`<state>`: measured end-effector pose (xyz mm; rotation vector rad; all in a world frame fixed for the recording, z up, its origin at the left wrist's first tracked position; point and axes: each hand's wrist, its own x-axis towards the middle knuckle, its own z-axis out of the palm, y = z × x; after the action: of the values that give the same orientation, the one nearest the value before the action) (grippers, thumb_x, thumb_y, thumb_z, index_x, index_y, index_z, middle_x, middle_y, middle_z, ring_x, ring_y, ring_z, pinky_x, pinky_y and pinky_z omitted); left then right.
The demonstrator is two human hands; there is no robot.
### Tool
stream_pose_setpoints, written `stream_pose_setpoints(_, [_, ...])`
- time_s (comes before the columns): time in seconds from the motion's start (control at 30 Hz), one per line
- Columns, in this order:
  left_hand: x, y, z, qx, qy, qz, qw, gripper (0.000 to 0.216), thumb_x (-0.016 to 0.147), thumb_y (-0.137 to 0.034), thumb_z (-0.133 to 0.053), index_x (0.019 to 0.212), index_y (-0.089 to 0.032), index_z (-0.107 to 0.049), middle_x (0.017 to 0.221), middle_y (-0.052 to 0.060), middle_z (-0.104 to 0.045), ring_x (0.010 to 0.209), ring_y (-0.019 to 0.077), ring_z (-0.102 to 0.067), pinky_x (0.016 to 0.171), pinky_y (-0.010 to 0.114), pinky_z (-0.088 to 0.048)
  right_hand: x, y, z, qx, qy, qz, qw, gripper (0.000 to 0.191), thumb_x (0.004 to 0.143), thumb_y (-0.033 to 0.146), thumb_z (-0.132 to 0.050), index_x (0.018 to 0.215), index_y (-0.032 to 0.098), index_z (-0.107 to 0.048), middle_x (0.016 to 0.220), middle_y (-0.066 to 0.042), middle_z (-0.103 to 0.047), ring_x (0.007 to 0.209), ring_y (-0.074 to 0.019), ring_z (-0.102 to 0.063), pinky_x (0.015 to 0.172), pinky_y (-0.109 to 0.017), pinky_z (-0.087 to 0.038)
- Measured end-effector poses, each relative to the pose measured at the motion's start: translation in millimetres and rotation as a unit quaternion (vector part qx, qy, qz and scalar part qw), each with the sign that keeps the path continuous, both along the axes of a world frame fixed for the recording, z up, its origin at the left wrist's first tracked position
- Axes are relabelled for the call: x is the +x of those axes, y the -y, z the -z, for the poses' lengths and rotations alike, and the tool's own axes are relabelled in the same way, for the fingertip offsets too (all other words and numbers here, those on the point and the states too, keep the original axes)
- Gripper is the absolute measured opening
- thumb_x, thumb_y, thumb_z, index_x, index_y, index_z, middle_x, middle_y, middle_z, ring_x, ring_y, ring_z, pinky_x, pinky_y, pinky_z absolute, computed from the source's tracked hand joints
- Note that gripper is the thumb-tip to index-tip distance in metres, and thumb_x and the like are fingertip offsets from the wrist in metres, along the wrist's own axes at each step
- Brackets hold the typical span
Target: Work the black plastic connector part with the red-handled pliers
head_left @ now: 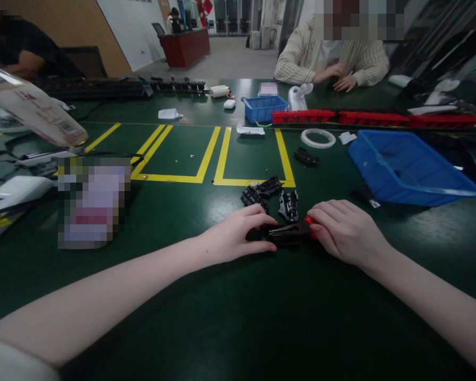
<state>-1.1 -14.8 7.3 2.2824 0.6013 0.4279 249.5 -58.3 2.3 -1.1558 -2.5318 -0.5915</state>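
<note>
My left hand (238, 235) is closed on one end of a dark plastic part (287, 235) that has a thin shiny strip along it. The thumb lies on its near side, the fingers on its far side. My right hand (345, 233) is wrapped round a red handle (311, 226) at the right end of the same part. Most of the handle is hidden in the fist, so its kind does not show. Just beyond the hands lie several small black plastic pieces, among them an upright-looking one (289, 205) and another (270, 185) near my left fingers.
A large blue bin (412, 169) stands to the right, a small blue bin (264, 108) farther back. A tape roll (318, 138) and another black piece (306, 156) lie between. Left is a phone-like object (93, 209). Red strips (373, 117) lie across the table; a person sits opposite.
</note>
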Motion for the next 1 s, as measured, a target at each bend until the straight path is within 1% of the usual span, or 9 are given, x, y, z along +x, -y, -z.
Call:
stream_pose_setpoints(0.13, [1.4, -0.2, 1.2, 0.011, -0.002, -0.004, 1.0, 0.036, 0.082, -0.029, -0.066, 0.115, -0.015, -0.058, 0.102, 0.005, -0.054, 0.089, 0.0161, -0.056, 0.076, 0.029, -0.05, -2.1, 0.9, -0.8, -0.006, -0.006, 0.002, 1.0, 0.028, 0.093, 0.023, -0.036, 0.078, 0.013, -0.059, 0.075, -0.008, -0.063, 0.066, -0.0172, -0.053, 0.06, -0.029, -0.037])
stream_pose_setpoints(0.33, [2.0, 0.5, 1.8, 0.037, -0.017, 0.009, 0.999, 0.036, 0.083, -0.026, -0.065, 0.116, -0.013, -0.057, 0.103, 0.006, -0.053, 0.09, 0.0156, -0.055, 0.078, 0.029, -0.05, -6.2, 3.4, -2.6, 0.003, 0.009, 0.017, 1.0, 0.03, 0.093, 0.024, -0.036, 0.077, 0.014, -0.059, 0.074, -0.009, -0.062, 0.067, -0.0186, -0.051, 0.06, -0.031, -0.034])
stream_pose_setpoints(0.57, [5.7, 3.0, 0.3, 0.087, -0.06, -0.003, 0.994, 0.037, 0.081, -0.035, -0.066, 0.11, -0.014, -0.056, 0.101, 0.006, -0.053, 0.087, 0.0182, -0.054, 0.073, 0.031, -0.049, -5.3, 4.3, -2.2, 0.008, 0.006, 0.015, 1.0, 0.03, 0.093, 0.024, -0.035, 0.077, 0.015, -0.059, 0.074, -0.008, -0.062, 0.068, -0.0182, -0.053, 0.061, -0.031, -0.034])
stream_pose_setpoints(0.7, [7.2, 3.8, -2.4, 0.091, -0.066, 0.007, 0.994, 0.032, 0.083, -0.03, -0.065, 0.108, -0.013, -0.057, 0.098, 0.006, -0.055, 0.087, 0.0176, -0.054, 0.072, 0.029, -0.048, -3.2, 5.1, -2.5, 0.008, 0.005, 0.01, 1.0, 0.03, 0.093, 0.024, -0.036, 0.077, 0.013, -0.059, 0.075, -0.009, -0.063, 0.068, -0.0185, -0.053, 0.061, -0.031, -0.034])
stream_pose_setpoints(0.8, [8.1, 3.9, -2.9, 0.101, -0.072, 0.014, 0.992, 0.03, 0.084, -0.03, -0.064, 0.108, -0.013, -0.057, 0.098, 0.006, -0.056, 0.088, 0.0176, -0.055, 0.072, 0.028, -0.047, -1.3, 5.4, -3.0, 0.006, 0.007, 0.01, 1.0, 0.029, 0.092, 0.023, -0.037, 0.078, 0.013, -0.06, 0.076, -0.009, -0.063, 0.069, -0.0188, -0.054, 0.061, -0.031, -0.035])
stream_pose_setpoints(0.9, [9.0, 3.7, -1.8, 0.124, -0.089, 0.016, 0.988, 0.028, 0.086, -0.034, -0.061, 0.105, -0.014, -0.056, 0.098, 0.006, -0.059, 0.086, 0.0179, -0.055, 0.072, 0.029, -0.047, 0.1, 5.2, -2.8, 0.005, 0.002, 0.007, 1.0, 0.028, 0.092, 0.023, -0.038, 0.078, 0.013, -0.06, 0.076, -0.009, -0.063, 0.069, -0.0187, -0.054, 0.061, -0.031, -0.035])
stream_pose_setpoints(1.0, [9.3, 3.9, -0.2, 0.168, -0.117, 0.011, 0.979, 0.032, 0.087, -0.044, -0.056, 0.098, -0.013, -0.055, 0.093, 0.005, -0.06, 0.081, 0.0182, -0.056, 0.068, 0.029, -0.046, -0.2, 5.5, -1.9, 0.006, -0.012, -0.003, 1.0, 0.028, 0.092, 0.022, -0.037, 0.078, 0.013, -0.059, 0.075, -0.009, -0.063, 0.069, -0.0183, -0.054, 0.062, -0.031, -0.036])
